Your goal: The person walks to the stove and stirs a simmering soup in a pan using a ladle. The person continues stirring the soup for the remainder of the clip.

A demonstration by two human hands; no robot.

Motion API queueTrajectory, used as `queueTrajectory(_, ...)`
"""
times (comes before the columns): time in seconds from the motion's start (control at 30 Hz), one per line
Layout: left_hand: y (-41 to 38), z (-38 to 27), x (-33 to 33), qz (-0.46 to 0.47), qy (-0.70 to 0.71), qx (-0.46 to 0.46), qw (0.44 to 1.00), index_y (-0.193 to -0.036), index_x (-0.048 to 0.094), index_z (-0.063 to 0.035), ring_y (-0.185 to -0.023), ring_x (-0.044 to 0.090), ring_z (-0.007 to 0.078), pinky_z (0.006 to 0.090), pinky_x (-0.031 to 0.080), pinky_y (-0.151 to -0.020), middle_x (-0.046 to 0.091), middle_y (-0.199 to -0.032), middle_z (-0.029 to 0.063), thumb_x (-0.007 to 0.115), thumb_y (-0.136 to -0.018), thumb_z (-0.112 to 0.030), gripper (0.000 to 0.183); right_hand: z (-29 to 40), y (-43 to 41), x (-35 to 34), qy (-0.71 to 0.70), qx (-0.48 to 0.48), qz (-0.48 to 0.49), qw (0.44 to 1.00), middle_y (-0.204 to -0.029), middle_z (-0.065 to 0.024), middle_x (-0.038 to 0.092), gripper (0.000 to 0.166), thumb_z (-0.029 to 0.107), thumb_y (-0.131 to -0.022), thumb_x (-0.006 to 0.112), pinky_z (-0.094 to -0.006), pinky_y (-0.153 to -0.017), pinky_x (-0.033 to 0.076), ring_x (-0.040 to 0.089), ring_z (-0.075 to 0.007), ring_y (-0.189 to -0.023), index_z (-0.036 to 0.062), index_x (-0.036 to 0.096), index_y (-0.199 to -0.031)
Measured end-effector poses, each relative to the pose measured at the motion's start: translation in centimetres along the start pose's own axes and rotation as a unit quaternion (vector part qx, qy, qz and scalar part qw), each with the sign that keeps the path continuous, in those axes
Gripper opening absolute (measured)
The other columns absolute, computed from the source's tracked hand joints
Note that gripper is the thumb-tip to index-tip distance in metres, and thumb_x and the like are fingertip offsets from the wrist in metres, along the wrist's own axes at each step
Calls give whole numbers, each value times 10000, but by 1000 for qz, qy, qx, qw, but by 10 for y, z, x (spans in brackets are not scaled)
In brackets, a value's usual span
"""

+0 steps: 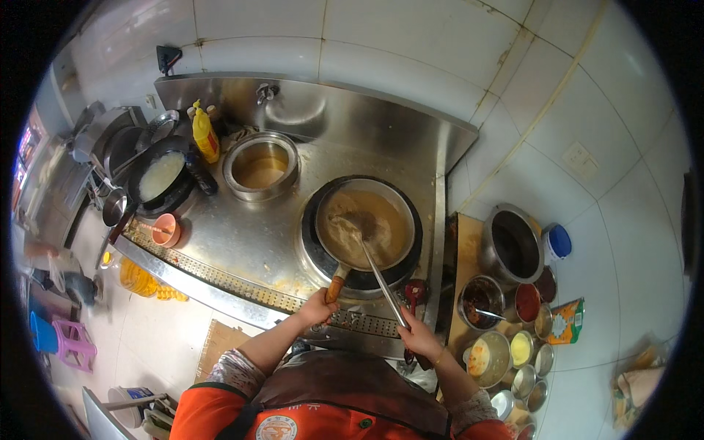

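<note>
A wok (pixel 404 206) with cloudy brown liquid (pixel 344 206) sits on the black burner ring (pixel 416 250) in front of me. My left hand (pixel 319 309) grips the end of its wooden handle (pixel 335 286). In my right hand (pixel 421 334) is the long metal handle of a ladle (pixel 380 279). The ladle's head dips into the liquid and is mostly hidden there. Close by my right hand, a red long-handled utensil (pixel 414 291) lies at the stove's edge.
Left of the wok stands a steel pot (pixel 261 192) of brown liquid. Farther left are a second wok (pixel 175 190) with pale contents, a yellow bottle (pixel 205 132) and an orange cup (pixel 166 230). Seasoning bowls (pixel 489 360) and a deep pot (pixel 511 242) crowd the right-hand counter.
</note>
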State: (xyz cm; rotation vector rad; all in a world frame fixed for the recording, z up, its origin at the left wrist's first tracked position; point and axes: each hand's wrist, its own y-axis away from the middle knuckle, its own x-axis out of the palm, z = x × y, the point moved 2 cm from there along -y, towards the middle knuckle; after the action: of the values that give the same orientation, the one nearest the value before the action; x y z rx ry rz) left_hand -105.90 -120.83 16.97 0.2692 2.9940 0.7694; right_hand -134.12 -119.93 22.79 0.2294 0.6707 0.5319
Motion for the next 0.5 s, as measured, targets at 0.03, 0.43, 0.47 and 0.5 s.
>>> queueTrajectory(0.03, 0, 0, -1, -2, 0, 1, 1000, -1122, 369, 11, -468, 494, 145, 270, 394, -384, 518, -738, 82, 553, -825, -63, 357, 9, 8, -2, 3, -1, 10, 1000, -884, -144, 544, 586, 164, -864, 492, -296, -596, 427, 517, -176, -651, 72, 223, -1377)
queueTrajectory(0.43, 1, -2, 0, 8, -7, -17, 1000, -1141, 360, 17, -466, 490, 142, 275, 388, -393, 500, -698, 72, 560, -831, -86, 382, -22, 57, -33, 127, -72, 0, 989, -973, -240, 575, 609, 164, -869, 491, -382, -698, 452, 590, -348, -842, 89, 180, -1387)
queueTrajectory(0.47, 2, -3, 0, 10, -3, -14, 1000, -1144, 360, 16, -470, 491, 141, 274, 390, -398, 500, -700, 72, 558, -832, -86, 384, -22, 56, -35, 157, -54, -2, 986, -918, -242, 580, 607, 168, -871, 482, -398, -676, 453, 588, -365, -803, 92, 174, -1388)
queueTrajectory(0.5, 6, -7, 0, 10, 0, -13, 1000, -1147, 359, 15, -475, 491, 141, 273, 391, -402, 500, -701, 71, 556, -832, -87, 385, -19, 53, -36, 186, -37, -2, 982, -863, -245, 584, 605, 172, -873, 474, -414, -655, 454, 586, -382, -765, 95, 168, -1389)
